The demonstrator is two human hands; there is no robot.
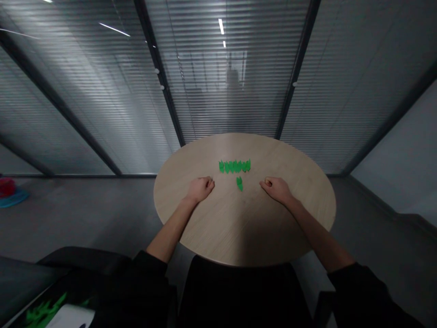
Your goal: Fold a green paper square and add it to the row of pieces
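Small green leaf-like pieces [235, 166] lie side by side in a row on the round wooden table [218, 228]. One separate green leaf-like piece [239, 183] lies closer to me, below the row. My left hand [201, 187] rests on the tabletop to the left of that piece, curled into a fist. On the other side, my right hand [276, 188] is also a loose fist, its thumb side turned inward. Neither hand touches the green pieces, and I see nothing held in either.
Glass panels with blinds [235, 109] stand behind the table. Beside me at lower left are more green pieces [44, 313] and a white object [71, 317], near a dark chair [85, 259]. A blue and red item [12, 197] lies on the floor far left.
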